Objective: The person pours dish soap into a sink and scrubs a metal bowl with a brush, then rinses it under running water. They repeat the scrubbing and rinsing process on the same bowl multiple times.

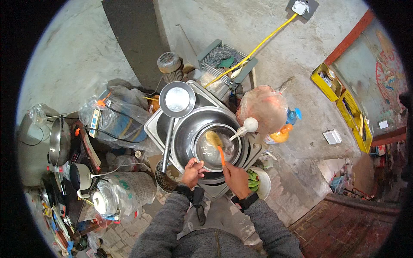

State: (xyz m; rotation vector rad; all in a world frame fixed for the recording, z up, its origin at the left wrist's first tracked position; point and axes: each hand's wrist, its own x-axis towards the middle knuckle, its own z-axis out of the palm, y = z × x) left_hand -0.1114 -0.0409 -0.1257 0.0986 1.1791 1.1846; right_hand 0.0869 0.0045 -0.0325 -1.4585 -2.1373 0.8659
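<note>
A stainless steel basin sits over a metal sink, with a smaller metal bowl inside it. My left hand pinches the near left rim of the small bowl. In my right hand is the orange handle of a brush, its yellowish bristle head inside the bowl. The bowl's bottom looks wet. A white spout-like piece, a tap or a ladle, reaches over the bowl's right rim. A long-handled frying pan rests across the basin's left side.
Behind the sink stand an electric motor and a dish rack crossed by a yellow cable. Beside the basin are a plastic-wrapped bundle and bottles. A white bucket holds green vegetables. Pots crowd the left.
</note>
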